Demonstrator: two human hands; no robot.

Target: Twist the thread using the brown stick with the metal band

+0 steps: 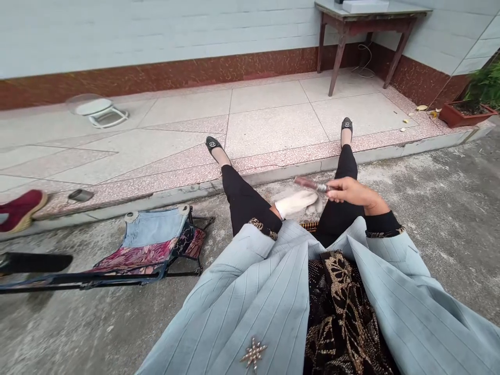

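In the lap: a brown tube [307,183] with a silver band [321,187], held level above a white cloth [296,204], between the thighs.
Right hand [351,190]: palm down, over the right thigh; fingers [336,191] closed on the banded end of the tube.
Left hand [278,211]: mostly hidden in the white cloth; fingers not visible, open or closed cannot be told.
Legs: black trousers [244,198], stretched forward over a low kerb [297,172]; black flat shoes [213,144] on the tiled floor [269,122].
Clothing: pale blue pinstripe jacket [265,307] over a black-and-gold patterned top [341,312]; star brooch [253,353] on the jacket.
Left of body: folding chair [152,245] with denim and floral fabric on the concrete ground [78,323].
Further left: dark red shoe [21,211] and small metal tin [80,195] at the tile edge; white folding stool [101,112] on the tiles.
Ahead: wooden table [344,31] against the wall [156,31]; potted plant [483,86] in a red planter [464,117], far right.
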